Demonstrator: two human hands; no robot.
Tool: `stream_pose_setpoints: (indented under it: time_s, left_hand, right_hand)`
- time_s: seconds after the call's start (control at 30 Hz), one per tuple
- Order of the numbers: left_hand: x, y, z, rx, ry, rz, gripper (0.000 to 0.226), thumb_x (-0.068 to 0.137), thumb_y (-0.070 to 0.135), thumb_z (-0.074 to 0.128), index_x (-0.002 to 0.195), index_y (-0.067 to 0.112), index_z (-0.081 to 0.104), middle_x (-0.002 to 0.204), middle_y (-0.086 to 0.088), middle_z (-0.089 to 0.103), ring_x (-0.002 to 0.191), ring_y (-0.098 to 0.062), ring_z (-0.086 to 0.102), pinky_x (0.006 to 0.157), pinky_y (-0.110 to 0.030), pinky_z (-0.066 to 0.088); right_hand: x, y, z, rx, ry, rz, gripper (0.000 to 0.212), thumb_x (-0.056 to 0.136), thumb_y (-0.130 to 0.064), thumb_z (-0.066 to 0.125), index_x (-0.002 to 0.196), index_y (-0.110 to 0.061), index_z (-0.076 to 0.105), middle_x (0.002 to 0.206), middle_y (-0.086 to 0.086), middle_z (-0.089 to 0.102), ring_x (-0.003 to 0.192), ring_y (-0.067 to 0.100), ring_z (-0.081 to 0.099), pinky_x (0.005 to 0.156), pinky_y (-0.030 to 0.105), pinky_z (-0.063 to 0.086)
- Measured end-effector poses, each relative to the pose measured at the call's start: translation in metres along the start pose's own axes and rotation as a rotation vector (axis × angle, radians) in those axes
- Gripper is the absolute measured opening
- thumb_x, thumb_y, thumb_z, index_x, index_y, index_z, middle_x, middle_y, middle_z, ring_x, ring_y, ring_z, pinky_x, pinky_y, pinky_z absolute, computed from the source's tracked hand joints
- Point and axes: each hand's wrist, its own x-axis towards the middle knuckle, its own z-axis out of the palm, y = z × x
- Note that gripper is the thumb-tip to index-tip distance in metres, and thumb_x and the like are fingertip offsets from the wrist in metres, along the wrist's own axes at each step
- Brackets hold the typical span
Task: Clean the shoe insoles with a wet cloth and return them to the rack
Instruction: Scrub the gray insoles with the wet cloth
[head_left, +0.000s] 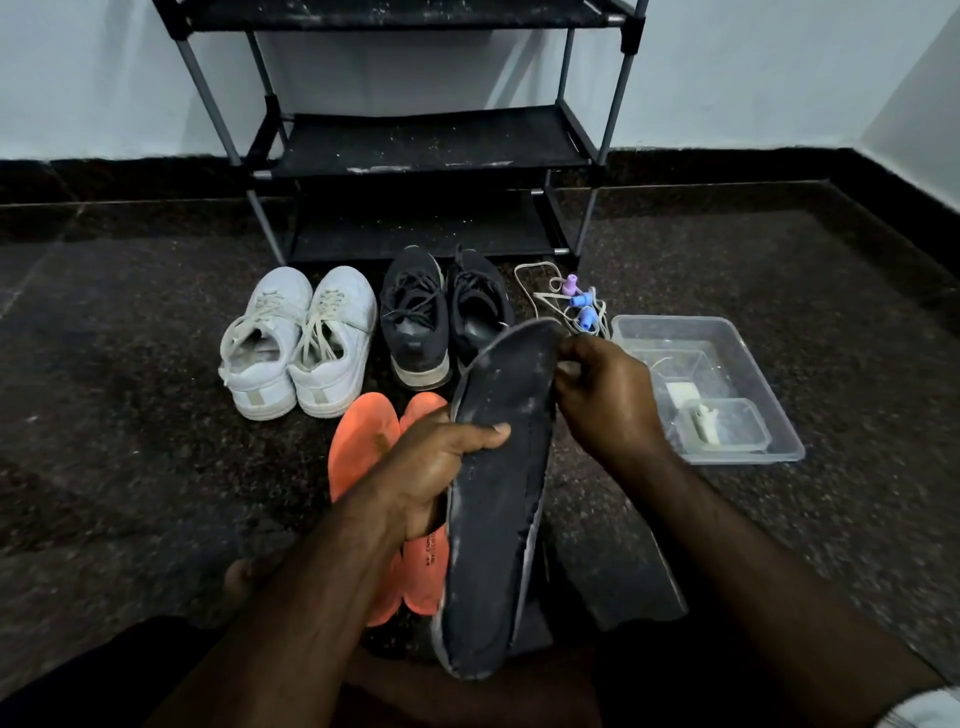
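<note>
Left hand (431, 467) gripping dusty, white-flecked dark insole (498, 499); right hand (602, 395) pinching its toe edge; clear tub (769, 410) holding a smaller box.

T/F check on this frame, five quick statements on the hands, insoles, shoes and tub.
1. The left hand grips the dark insole at its middle. True.
2. The right hand rests flat on the floor. False: it is up at the insole's top edge, fingers curled there.
3. Two orange insoles lie on the rack. False: they lie on the floor, partly behind the left hand.
4. The white shoes stand to the left of the black shoes, both pairs in front of the rack. True.
5. The clear plastic tub sits on the left of the shoes. False: it is on the right, beyond the right hand.
</note>
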Motion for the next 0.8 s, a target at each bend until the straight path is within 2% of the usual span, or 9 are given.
stream_pose_setpoints:
  time_s: [0.13,0.23,0.37,0.47,0.57,0.67,0.7,0.8]
  left_hand:
    - [0.003,0.002,-0.006,-0.020,0.030,0.020,0.027,0.090,0.001,0.061,0.115,0.005,0.071,0.101,-0.017,0.074,0.080,-0.029,0.073,0.075,-0.041,0.061]
    - [0.004,0.003,-0.004,0.020,0.040,0.040,0.026,0.088,0.000,0.062,0.104,0.017,0.075,0.100,-0.013,0.075,0.085,-0.027,0.072,0.083,-0.043,0.058]
    - [0.002,0.001,0.003,0.161,0.025,0.086,0.032,0.091,0.007,0.064,0.119,0.023,0.066,0.108,-0.003,0.076,0.101,-0.021,0.072,0.088,-0.035,0.054]
    - [0.003,0.006,0.004,0.207,-0.003,0.138,0.034,0.095,0.009,0.060,0.127,0.018,0.063,0.116,-0.005,0.074,0.112,-0.023,0.069,0.094,-0.035,0.052]
    - [0.008,0.011,0.002,0.278,0.028,0.212,0.036,0.094,0.006,0.060,0.126,0.022,0.062,0.114,-0.002,0.075,0.109,-0.019,0.069,0.093,-0.036,0.054]
    - [0.013,0.010,-0.001,0.425,0.072,0.232,0.058,0.073,0.008,0.057,0.126,0.030,0.061,0.113,-0.014,0.073,0.110,-0.041,0.066,0.090,-0.055,0.053]
    - [0.013,0.008,0.000,0.454,0.056,0.238,0.063,0.068,0.007,0.054,0.127,0.027,0.060,0.115,-0.016,0.072,0.112,-0.042,0.064,0.091,-0.053,0.052]
    - [0.009,0.002,0.008,0.528,-0.015,0.258,0.062,0.067,0.002,0.056,0.129,0.014,0.057,0.123,-0.006,0.068,0.116,-0.015,0.061,0.101,-0.033,0.046]
  right_hand:
    - [0.001,0.001,-0.011,0.110,0.022,0.053,0.009,0.085,-0.025,0.071,0.083,-0.032,0.066,0.078,-0.019,0.068,0.076,-0.001,0.064,0.067,0.022,0.047]
    - [0.001,-0.008,-0.013,0.230,0.046,-0.011,0.018,0.085,-0.021,0.072,0.084,-0.038,0.067,0.084,-0.019,0.069,0.081,0.001,0.066,0.071,0.024,0.050]
    - [-0.001,-0.029,0.001,0.217,0.046,-0.217,0.014,0.085,-0.017,0.071,0.097,-0.023,0.073,0.095,-0.011,0.068,0.092,0.004,0.064,0.080,0.028,0.054]
    - [-0.001,-0.032,0.008,0.166,0.047,-0.250,0.016,0.084,-0.016,0.070,0.100,-0.019,0.074,0.097,-0.005,0.068,0.092,0.007,0.064,0.081,0.032,0.054]
    - [-0.003,-0.031,0.012,0.127,-0.017,-0.270,0.017,0.085,-0.017,0.071,0.102,-0.018,0.074,0.096,-0.003,0.068,0.091,0.008,0.063,0.081,0.026,0.051]
    - [-0.008,-0.038,0.017,0.095,-0.012,-0.371,0.018,0.082,-0.012,0.072,0.099,-0.016,0.075,0.095,-0.001,0.070,0.090,0.008,0.061,0.082,0.013,0.044]
    - [-0.009,-0.039,0.019,0.097,-0.003,-0.390,0.018,0.081,-0.009,0.073,0.098,-0.015,0.075,0.095,0.000,0.071,0.091,0.008,0.062,0.083,0.011,0.043]
    - [-0.002,-0.040,0.019,0.116,0.057,-0.341,0.018,0.078,-0.007,0.073,0.095,-0.014,0.075,0.094,0.000,0.072,0.091,0.011,0.064,0.084,0.018,0.048]
